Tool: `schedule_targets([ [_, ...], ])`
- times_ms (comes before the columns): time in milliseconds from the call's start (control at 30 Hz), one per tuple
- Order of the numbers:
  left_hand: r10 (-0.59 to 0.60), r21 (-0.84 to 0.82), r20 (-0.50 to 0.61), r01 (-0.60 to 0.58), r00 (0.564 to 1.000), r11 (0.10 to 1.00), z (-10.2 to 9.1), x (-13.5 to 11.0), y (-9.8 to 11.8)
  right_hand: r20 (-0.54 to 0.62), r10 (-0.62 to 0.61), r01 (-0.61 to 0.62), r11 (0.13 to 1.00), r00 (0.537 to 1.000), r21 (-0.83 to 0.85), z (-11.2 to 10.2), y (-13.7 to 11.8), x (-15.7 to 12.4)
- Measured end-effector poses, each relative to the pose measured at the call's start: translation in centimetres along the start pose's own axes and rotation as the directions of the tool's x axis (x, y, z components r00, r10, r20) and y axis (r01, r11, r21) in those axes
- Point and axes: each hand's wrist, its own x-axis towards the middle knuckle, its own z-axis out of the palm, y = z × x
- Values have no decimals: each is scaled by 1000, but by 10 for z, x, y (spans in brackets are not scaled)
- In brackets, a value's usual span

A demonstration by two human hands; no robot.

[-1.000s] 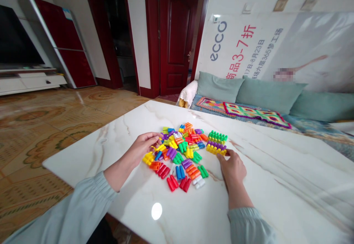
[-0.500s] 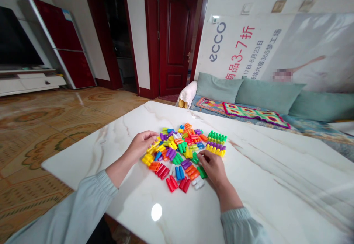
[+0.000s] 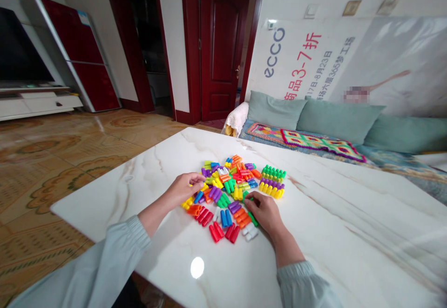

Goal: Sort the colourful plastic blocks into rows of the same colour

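Observation:
Many plastic building blocks made of joined bullet-shaped tubes lie in a loose heap on the table. My left hand (image 3: 185,189) is over the heap's left side, fingers stretched forward and thumb apart, above yellow blocks (image 3: 187,203); nothing shows in it. On the heap's right side my right hand (image 3: 264,210) has curled fingers pinched at a green block (image 3: 245,195), which they partly hide. Just below it are another green block (image 3: 253,219), an orange block (image 3: 242,217) and a white block (image 3: 250,231). Red blocks (image 3: 216,232) and a blue block (image 3: 226,218) lie nearest me.
Right of the heap stands a joined set of rows (image 3: 272,182) in green, olive, purple and yellow. The white marbled table (image 3: 349,238) spreads around it. Behind are a sofa with green cushions (image 3: 340,119), a red door (image 3: 223,47) and a red fridge (image 3: 80,52).
My left hand has moved slightly right and down, further over the yellow blocks. My right hand has shifted a little left, its fingertips now covering more of the green block.

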Motion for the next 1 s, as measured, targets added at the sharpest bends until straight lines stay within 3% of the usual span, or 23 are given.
schedule_targets([
  [100, 58, 131, 57, -65, 997, 989, 0, -3, -3, 3, 6, -6, 1000, 1000, -6, 0, -1, 0],
  [267, 256, 360, 187, -309, 948, 880, 7, -11, -3, 10, 29, -29, 1000, 1000, -10, 0, -1, 0],
  [433, 445, 359, 343, -554, 827, 751, 25, -16, 10, 10, 32, -32, 999, 999, -14, 1, 0, 0],
  [500, 468, 354, 439, -626, 767, 694, 31, -18, 14, 16, 32, -31, 999, 999, -12, 0, -1, 0],
  [567, 454, 399, 493, -656, 743, 641, 34, -19, 15, 21, 32, -32, 999, 999, -11, 0, -2, 0],
  [800, 429, 572, 464, -632, 775, 523, 35, -16, -1, 15, 40, -39, 999, 999, -26, 0, -2, 0],
  [900, 476, 551, 404, -623, 781, 555, 36, -14, -3, 27, 48, -48, 999, 998, -23, 0, -2, 0],
  [1000, 517, 470, 236, -562, 823, 680, 33, -14, 4, 33, 55, -54, 998, 998, -20, 0, -3, 0],
])
